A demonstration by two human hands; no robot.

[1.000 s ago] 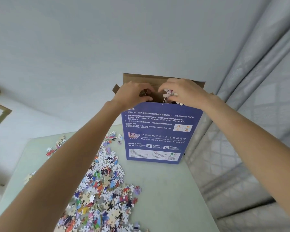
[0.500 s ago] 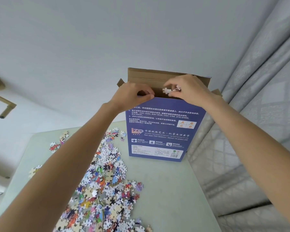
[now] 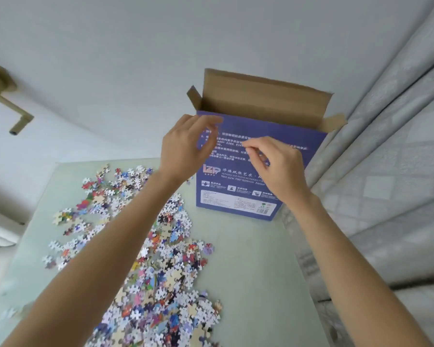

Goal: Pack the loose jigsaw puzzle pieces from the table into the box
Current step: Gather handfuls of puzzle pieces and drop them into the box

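Both hands are hovering in front of the tall blue cardboard puzzle box (image 3: 248,176), below its open mouth, and neither seems to be carrying anything. The left hand (image 3: 183,149) is hanging with its fingers (image 3: 211,121) loosely curled and spread near the box's upper left corner; the right hand (image 3: 278,166) is showing its thumb and forefinger drawn close together, though I cannot tell whether a piece is caught between them, since that part is blurred. The box is standing upright on the pale green counter (image 3: 256,271) at its far right side, near the grey patterned curtain (image 3: 386,171), with its long axis vertical, its printed face turned toward the person and its brown flaps (image 3: 263,96) standing up, so the mouth is pointing at the ceiling. The loose multicoloured jigsaw pieces (image 3: 161,259) are lying scattered in a broad drift across the left and middle of the counter, well apart from the box at their near end. To my eye the hands are between loads, and most of the job is remaining. The next scoop would go best with both hands cupping together from the heap's edges, lifting clear over the front wall, and not knocking the tall box, which looks easy to tip.
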